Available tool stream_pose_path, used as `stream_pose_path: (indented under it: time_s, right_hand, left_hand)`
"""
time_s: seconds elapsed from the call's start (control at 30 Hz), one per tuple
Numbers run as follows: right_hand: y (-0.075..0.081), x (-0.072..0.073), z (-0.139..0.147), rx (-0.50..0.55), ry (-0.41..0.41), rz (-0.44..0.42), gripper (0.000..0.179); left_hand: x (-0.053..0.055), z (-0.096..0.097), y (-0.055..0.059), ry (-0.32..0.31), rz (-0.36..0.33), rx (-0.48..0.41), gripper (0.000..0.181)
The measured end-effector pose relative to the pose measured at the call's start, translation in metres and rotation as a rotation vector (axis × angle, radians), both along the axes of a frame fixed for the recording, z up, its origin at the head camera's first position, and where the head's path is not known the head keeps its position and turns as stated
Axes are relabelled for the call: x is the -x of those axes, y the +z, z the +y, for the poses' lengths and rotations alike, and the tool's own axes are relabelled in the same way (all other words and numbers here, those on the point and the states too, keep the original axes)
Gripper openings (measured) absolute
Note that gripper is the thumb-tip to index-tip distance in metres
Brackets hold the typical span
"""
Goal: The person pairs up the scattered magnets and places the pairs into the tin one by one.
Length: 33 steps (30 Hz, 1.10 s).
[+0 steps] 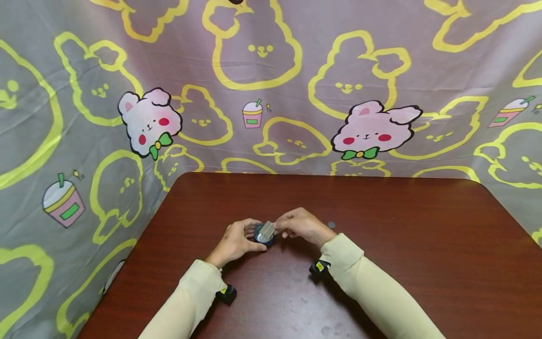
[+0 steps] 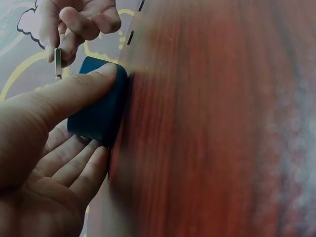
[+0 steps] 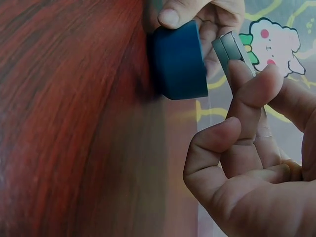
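My left hand (image 1: 238, 241) holds a dark blue, round, shallow container (image 1: 268, 244) on the table, thumb on its near side and fingers along the far side. Its inside looks whitish from above. In the right wrist view the container (image 3: 180, 61) shows a smooth, plain side wall. Between thumb and fingertips, my right hand (image 1: 306, 227) pinches a small silver rectangular metal piece (image 1: 267, 230) with a lengthwise seam. From the head that piece overlaps the container's opening. The right wrist view has the metal piece (image 3: 228, 52) beside the container, apart from it; its exact kind cannot be told.
A small dark round disc (image 1: 331, 225) lies on the brown wooden table (image 1: 402, 235), just beyond my right wrist. Behind the table's far edge hangs a patterned cloth (image 1: 292, 94), which continues along the left and right sides.
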State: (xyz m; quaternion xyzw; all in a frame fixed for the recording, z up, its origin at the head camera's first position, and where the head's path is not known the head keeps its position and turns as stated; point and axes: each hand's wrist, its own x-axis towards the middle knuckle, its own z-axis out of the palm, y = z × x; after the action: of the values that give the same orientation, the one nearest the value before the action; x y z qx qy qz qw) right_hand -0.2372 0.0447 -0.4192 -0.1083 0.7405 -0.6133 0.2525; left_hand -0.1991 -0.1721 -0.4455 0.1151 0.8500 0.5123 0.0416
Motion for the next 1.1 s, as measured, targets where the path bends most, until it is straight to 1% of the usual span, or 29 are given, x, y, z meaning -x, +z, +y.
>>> stream_pose_path:
  time_s: [0.27,0.43,0.57,0.77,0.9,1.0,1.1]
  right_hand:
    - [-0.003,0.0,-0.005,-0.04,0.004,0.004,0.019]
    - [-0.004,0.001,-0.007,-0.049,0.006,0.004,0.019]
    - [-0.003,0.001,-0.01,-0.065,0.012,0.019,0.018]
    - [0.0,-0.003,-0.016,-0.114,0.026,0.063,0.017]
    - [0.0,-0.004,-0.017,-0.153,0.002,0.095,0.015]
    - [0.0,-0.004,-0.019,-0.218,-0.036,0.153,0.016]
    - [0.001,-0.004,-0.023,-0.31,-0.059,0.221,0.027]
  left_hand:
    - [-0.001,0.001,-0.001,-0.003,0.013,0.013,0.061]
    - [-0.001,0.001,0.0,-0.001,0.014,0.005,0.059]
    - [-0.001,0.0,0.001,0.004,0.01,0.009,0.059]
    - [0.0,0.0,0.0,0.008,-0.012,0.004,0.059]
    - [0.0,0.001,0.0,0.014,-0.021,-0.001,0.059]
    - [0.0,0.001,-0.001,0.014,-0.011,-0.005,0.06]
    - [0.0,0.0,-0.001,0.016,-0.006,0.001,0.061]
